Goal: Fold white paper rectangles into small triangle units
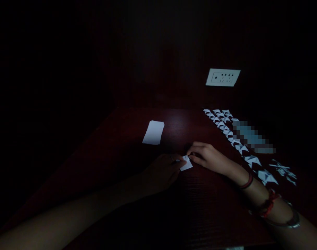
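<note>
A small folded piece of white paper [186,166] lies low over the dark red table, between my two hands. My left hand [165,170] holds its left side, with the thumb lying across the top of the paper. At the paper's upper right edge, my right hand [206,156] pinches with thumb and fingertips. Deep shadow covers much of the left hand, so its lower fingers are hard to make out. Just beyond the hands rests a stack of white paper sheets [153,132].
Rows of folded white paper pieces [226,131] run along the table's right side. Beside them are a blurred-out oval object [252,137] and a heap of thin white paper strips [283,169]. A white socket panel [223,77] is on the back wall. The surroundings are very dark.
</note>
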Demonstrator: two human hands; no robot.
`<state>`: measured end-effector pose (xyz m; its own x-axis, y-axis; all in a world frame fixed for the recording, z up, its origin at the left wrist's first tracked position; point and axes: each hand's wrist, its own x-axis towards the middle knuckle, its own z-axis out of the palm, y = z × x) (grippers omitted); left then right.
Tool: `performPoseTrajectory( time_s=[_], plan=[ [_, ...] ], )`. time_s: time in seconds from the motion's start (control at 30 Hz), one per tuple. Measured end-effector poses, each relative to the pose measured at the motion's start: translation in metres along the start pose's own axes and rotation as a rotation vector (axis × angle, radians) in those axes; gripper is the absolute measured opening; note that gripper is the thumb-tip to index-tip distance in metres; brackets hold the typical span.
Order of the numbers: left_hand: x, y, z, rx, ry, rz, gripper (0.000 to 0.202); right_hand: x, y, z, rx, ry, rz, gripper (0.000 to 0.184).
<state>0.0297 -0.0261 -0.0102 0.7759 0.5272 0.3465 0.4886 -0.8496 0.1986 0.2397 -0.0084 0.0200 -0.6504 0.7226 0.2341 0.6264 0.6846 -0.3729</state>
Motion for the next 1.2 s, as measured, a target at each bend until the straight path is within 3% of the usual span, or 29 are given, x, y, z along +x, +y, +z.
performPoseTrajectory(
  time_s=[0.13, 0.37, 1.2],
  plan=[
    [0.000, 0.000, -0.001, 0.000, -0.016, 0.002, 0.036, -0.005, -0.001, -0.009, -0.045, -0.110, -0.106, 0.021],
    [0.002, 0.001, -0.002, 0.018, -0.019, 0.007, 0.033, -0.008, -0.006, -0.015, -0.042, -0.187, -0.121, 0.024],
    [0.001, -0.002, 0.002, 0.032, 0.029, 0.043, 0.031, -0.010, -0.011, -0.017, -0.119, -0.218, -0.122, 0.026]
  ],
)
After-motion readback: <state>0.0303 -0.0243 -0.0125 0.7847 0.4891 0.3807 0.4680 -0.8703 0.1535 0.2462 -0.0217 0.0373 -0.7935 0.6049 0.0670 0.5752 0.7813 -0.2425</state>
